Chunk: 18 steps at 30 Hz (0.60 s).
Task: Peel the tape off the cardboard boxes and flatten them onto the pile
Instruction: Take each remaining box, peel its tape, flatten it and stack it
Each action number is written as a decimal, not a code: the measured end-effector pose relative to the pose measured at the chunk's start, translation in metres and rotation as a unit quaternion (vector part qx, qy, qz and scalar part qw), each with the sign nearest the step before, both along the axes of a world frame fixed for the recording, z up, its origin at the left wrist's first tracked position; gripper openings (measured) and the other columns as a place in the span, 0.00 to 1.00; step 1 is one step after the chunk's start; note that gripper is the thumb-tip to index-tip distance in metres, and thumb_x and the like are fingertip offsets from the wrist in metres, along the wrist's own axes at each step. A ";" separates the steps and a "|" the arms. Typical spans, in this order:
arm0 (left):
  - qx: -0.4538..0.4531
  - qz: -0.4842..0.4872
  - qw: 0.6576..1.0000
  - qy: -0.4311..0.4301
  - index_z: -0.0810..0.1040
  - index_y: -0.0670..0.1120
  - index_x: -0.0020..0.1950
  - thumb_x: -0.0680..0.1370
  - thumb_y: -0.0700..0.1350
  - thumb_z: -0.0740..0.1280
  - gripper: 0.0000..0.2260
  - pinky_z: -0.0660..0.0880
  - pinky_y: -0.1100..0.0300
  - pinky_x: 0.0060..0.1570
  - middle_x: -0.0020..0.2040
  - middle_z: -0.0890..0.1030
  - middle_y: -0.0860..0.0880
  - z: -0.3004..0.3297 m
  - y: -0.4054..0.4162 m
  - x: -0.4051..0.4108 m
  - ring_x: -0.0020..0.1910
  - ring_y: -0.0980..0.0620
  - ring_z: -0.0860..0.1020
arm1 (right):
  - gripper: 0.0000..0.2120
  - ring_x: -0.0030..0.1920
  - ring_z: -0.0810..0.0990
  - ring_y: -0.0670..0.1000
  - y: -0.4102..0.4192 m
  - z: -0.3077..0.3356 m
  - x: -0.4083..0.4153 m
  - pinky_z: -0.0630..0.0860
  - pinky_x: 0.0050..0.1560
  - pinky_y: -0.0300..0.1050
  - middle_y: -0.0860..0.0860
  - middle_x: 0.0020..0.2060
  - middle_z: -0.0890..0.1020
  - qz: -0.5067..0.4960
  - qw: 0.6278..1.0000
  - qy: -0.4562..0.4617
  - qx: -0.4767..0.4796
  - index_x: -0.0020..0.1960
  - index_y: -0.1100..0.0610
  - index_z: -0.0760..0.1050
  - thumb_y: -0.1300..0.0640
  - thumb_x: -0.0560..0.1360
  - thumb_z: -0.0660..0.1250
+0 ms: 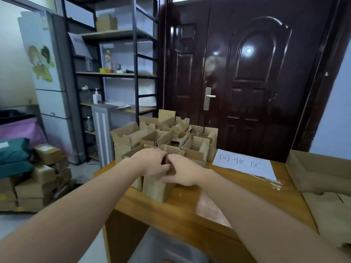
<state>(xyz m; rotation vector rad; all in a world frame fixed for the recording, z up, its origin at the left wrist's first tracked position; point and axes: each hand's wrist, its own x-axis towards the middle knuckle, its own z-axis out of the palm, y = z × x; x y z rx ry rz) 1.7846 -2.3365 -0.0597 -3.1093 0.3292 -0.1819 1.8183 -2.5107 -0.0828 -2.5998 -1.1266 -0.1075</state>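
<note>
Two bare forearms extended back from the fingers [164, 161], unsleeved throughout. The left hand [152, 163] and right hand [183, 172] bore no gloves, rings, watch or wristband; nails were not discernible.

Box top [157, 188] and fingertips hidden beneath both hands' grip.

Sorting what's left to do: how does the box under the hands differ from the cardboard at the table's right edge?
The box under the hands stands upright, still box-shaped; the cardboard at the right edge lies flat. The left hand and right hand grip the box; nothing touches the flat cardboard. Both are plain brown.
</note>
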 end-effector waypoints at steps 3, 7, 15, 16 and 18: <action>-0.021 0.008 1.000 0.011 0.75 0.54 0.69 0.77 0.72 0.54 0.31 0.77 0.47 0.60 0.62 0.80 0.51 0.000 -0.004 0.002 0.57 0.49 0.78 | 0.20 0.45 0.75 0.47 -0.015 0.005 -0.007 0.74 0.41 0.46 0.46 0.46 0.75 0.012 1.000 -0.013 -0.010 0.49 0.48 0.67 0.37 0.72 0.73; -0.033 0.019 0.999 0.025 0.74 0.52 0.73 0.74 0.78 0.49 0.40 0.77 0.47 0.61 0.65 0.80 0.49 -0.003 -0.021 0.000 0.59 0.49 0.79 | 0.19 0.44 0.75 0.47 -0.044 0.006 -0.019 0.73 0.41 0.45 0.46 0.46 0.75 0.014 0.999 -0.023 -0.021 0.51 0.48 0.69 0.36 0.73 0.71; -0.048 -0.022 0.999 -0.004 0.77 0.50 0.68 0.77 0.74 0.51 0.36 0.78 0.47 0.57 0.61 0.81 0.47 -0.010 -0.097 -0.014 0.56 0.47 0.79 | 0.18 0.43 0.77 0.48 -0.121 -0.002 -0.045 0.77 0.44 0.52 0.45 0.41 0.77 -0.068 0.997 -0.040 0.001 0.46 0.49 0.69 0.35 0.75 0.68; -0.045 -0.027 0.999 0.000 0.78 0.49 0.66 0.77 0.74 0.51 0.35 0.78 0.47 0.57 0.61 0.81 0.47 -0.012 -0.108 -0.015 0.56 0.46 0.79 | 0.18 0.44 0.77 0.49 -0.131 -0.004 -0.047 0.77 0.46 0.54 0.45 0.42 0.78 -0.076 0.996 -0.039 0.008 0.46 0.49 0.70 0.35 0.75 0.67; -0.045 -0.030 0.999 0.004 0.78 0.49 0.64 0.76 0.76 0.50 0.37 0.78 0.47 0.56 0.60 0.81 0.46 -0.016 -0.127 -0.016 0.55 0.46 0.78 | 0.18 0.46 0.78 0.49 -0.150 -0.007 -0.049 0.77 0.49 0.55 0.45 0.43 0.79 -0.087 0.995 -0.037 0.018 0.46 0.48 0.73 0.33 0.74 0.64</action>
